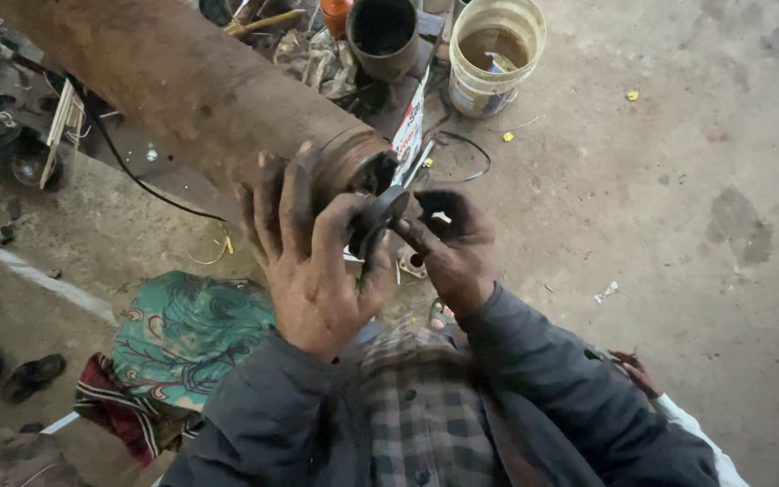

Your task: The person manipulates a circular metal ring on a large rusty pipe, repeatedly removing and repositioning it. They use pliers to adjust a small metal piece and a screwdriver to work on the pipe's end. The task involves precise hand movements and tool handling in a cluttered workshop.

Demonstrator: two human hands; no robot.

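I'm pinching the black disc (379, 215) in both hands (313, 261) (453, 243), both grips closed on it, keeping it square to the rusty pipe (191, 86).

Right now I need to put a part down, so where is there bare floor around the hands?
The widest bare floor is right of the right hand, below the bucket; only small scraps lie there. It is crowded above, around the pipe, bucket and cable. Left of the left hand, a patterned cloth and sandals take the space.
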